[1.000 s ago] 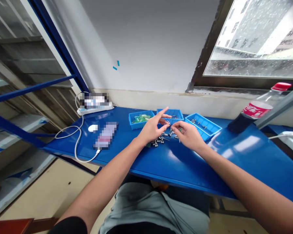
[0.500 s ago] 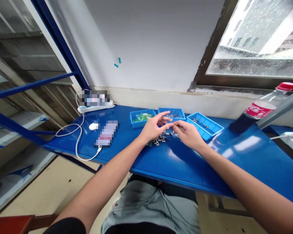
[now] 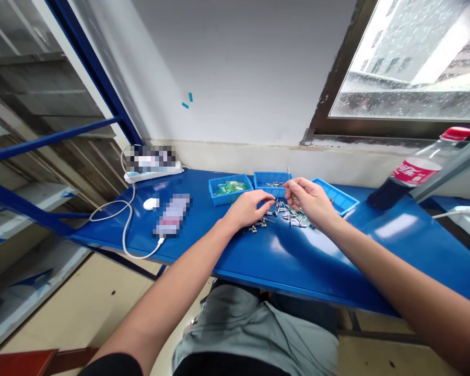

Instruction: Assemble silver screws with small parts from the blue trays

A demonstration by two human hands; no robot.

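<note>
My right hand point(image 3: 309, 201) is raised above the table in a pinch, a slim metal fastener point(image 3: 289, 172) standing upright from its fingertips; whether it is a screw or a rivet is too small to tell. Below that hand lies a spread of loose metal fasteners point(image 3: 295, 222), partly hidden by it. My left hand point(image 3: 248, 209) rests low by a second pile of short fasteners point(image 3: 254, 228). Its thumb and forefinger are apart, with nothing visible between them. Just behind the hands, a blue tray point(image 3: 260, 184) contains several fasteners.
Another blue tray point(image 3: 211, 192) holds green and clear plastic bits. A divided blue tray point(image 3: 347, 203) sits partly behind my right hand. Farther right stands a cola bottle point(image 3: 415, 172). On the left are a phone point(image 3: 173, 215), its white cable point(image 3: 127, 230) and a power strip point(image 3: 154, 173).
My hands have moved apart from their fingertip contact. The right one has risen slightly with the fastener upright; the left has lowered toward the pile, uncovering more fasteners between them.
</note>
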